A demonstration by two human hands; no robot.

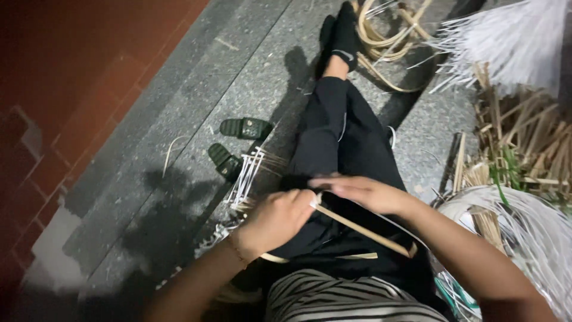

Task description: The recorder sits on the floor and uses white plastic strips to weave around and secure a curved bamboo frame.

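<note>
The left hand is closing its fingers around the upper end of a thin, pale tan cane strip. The right hand is lying flat, fingers stretched out, touching that same end. The strip is resting over the black trousers in the lap, its long axis slanting from the hands down toward the right. White strips are lying on the grey stone floor beside green sandals. A coil of pale cane is sitting at the right.

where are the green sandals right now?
In the head view, the pair of green sandals lies on the grey stone floor, left of centre, beside the person's outstretched black-trousered leg and just beyond the left hand.
</note>
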